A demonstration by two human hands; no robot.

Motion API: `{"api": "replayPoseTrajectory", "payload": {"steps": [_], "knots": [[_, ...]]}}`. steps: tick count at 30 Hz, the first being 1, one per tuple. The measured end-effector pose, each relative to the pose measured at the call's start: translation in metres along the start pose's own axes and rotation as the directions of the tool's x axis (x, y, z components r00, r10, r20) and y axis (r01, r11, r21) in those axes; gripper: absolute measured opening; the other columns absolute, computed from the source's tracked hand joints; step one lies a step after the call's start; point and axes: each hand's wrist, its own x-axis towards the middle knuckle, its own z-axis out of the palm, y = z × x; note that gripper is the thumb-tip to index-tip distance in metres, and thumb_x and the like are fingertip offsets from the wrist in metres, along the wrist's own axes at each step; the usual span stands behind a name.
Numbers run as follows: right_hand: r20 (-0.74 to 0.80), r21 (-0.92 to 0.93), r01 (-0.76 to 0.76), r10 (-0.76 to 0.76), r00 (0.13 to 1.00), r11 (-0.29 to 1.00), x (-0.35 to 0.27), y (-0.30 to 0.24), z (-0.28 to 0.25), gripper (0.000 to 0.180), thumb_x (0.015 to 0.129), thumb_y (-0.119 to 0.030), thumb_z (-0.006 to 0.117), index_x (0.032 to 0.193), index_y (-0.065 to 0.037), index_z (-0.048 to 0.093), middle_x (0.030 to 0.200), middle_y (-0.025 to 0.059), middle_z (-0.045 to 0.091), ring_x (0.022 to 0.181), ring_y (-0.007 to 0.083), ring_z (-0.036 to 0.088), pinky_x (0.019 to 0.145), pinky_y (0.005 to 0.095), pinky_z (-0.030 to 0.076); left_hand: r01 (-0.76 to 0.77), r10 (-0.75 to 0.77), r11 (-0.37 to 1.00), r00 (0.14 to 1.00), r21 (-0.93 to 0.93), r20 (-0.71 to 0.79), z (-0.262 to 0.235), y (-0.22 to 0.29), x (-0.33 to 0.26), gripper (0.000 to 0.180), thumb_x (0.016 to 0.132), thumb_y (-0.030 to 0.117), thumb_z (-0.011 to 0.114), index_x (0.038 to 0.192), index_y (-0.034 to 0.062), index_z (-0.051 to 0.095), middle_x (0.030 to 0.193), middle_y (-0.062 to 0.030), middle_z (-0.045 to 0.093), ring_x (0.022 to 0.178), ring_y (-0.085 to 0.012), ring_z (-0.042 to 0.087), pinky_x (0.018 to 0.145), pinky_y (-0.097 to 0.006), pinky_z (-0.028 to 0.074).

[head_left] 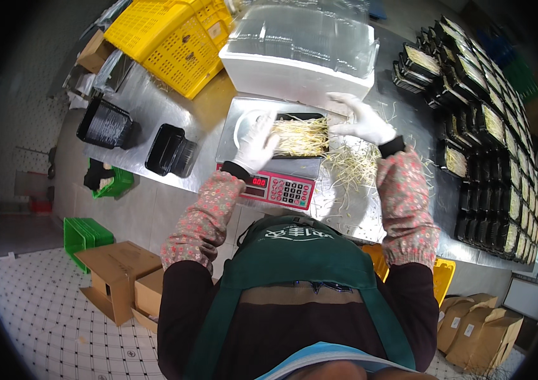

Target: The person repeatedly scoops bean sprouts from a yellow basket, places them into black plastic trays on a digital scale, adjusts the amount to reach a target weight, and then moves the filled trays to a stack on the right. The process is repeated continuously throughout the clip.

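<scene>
A black tray of pale bean sprouts (301,137) sits on the steel platform of a red-fronted digital scale (275,189). My gloved left hand (257,144) lies against the tray's left end with its fingers stretched out. To the right of the tray, my gloved right hand (365,121) is open, thumb and fingers spread apart, with nothing visible in it. Below that hand, a loose heap of bean sprouts (352,166) is spread on the steel table beside the scale.
Behind the scale stands a white foam box (297,75) under clear plastic, with a yellow crate (171,41) to its left. Stacks of empty black trays (169,150) stand on the left. Many filled trays (497,126) are piled along the right. Cardboard boxes (120,269) lie on the floor.
</scene>
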Motion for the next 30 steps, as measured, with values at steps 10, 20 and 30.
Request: {"api": "replayPoseTrajectory", "payload": {"steps": [10,20,30], "knots": [[0.166,-0.649,-0.03,0.181,0.969,0.76,0.006,-0.025,0.055,0.126,0.046,-0.045,0.091,0.15,-0.012,0.026,0.153,0.0285,0.019,0.135,0.0492,0.031,0.106,0.0517,0.037,0.084,-0.084,0.996,0.996,-0.01,-0.007,-0.028,0.008,0.015,0.051,0.095,0.012,0.05,0.14,-0.0062,0.036,0.143,-0.0228,0.041,0.128,-0.0333,0.044,0.106,-0.04,0.036],[0.059,-0.423,-0.135,0.176,0.983,0.896,-0.001,0.003,0.048,0.021,0.079,-0.019,0.07,0.094,-0.005,0.07,0.088,0.018,0.068,0.088,0.0338,0.065,0.08,0.0399,0.051,-0.173,0.067,0.847,0.973,0.503,0.222,0.035,0.017,0.015,0.053,0.089,0.026,0.051,0.138,0.0053,0.046,0.144,-0.0177,0.043,0.129,-0.0355,0.045,0.097,-0.049,0.041],[-0.04,0.205,-0.175,0.186,0.982,0.963,0.006,-0.055,-0.027,0.012,0.087,-0.01,0.068,0.089,0.002,0.069,0.086,0.0007,0.069,0.075,0.0106,0.061,0.068,0.027,0.051,-0.063,0.061,0.992,0.998,0.106,0.022,0.019,0.024,0.007,0.073,0.084,0.029,0.068,0.142,-0.0013,0.037,0.14,-0.0207,0.045,0.126,-0.036,0.046,0.103,-0.046,0.039]]}}
